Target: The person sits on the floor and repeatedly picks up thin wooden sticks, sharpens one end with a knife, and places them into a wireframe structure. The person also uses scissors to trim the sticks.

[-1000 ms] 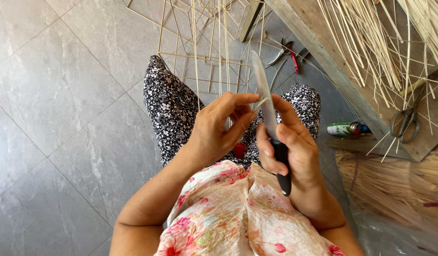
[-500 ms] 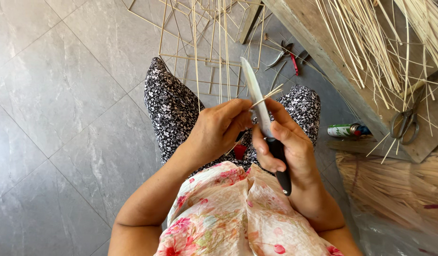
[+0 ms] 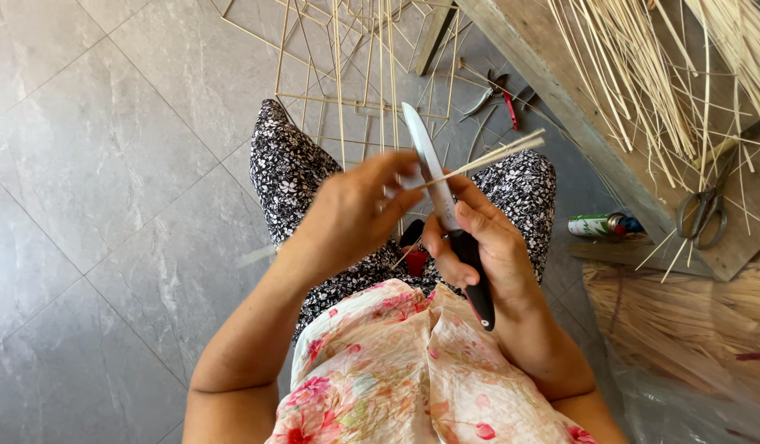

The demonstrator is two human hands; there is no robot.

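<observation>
My right hand point(image 3: 478, 247) is fisted tight around the black handle of a knife point(image 3: 445, 222), pale blade pointing up and away from me, over my lap. My left hand point(image 3: 351, 218), a bit blurred, sits just left of the blade, fingers pinched together on a thin bamboo strip point(image 3: 487, 156). The strip crosses the blade near its middle, touching it; long axis runs from my left fingertips up and to the right, free end sticking out past the right hand. The left hand is nearer the gripped end, the right nearer the free end. Beyond my knees, a frame of thin sticks point(image 3: 347, 74) lies on the grey tile floor point(image 3: 92, 164), pliers point(image 3: 495, 94) beside it. Far right: scissors point(image 3: 709, 210) on a wooden board point(image 3: 561, 74) under loose strips, a small can point(image 3: 598, 224) near its edge.
</observation>
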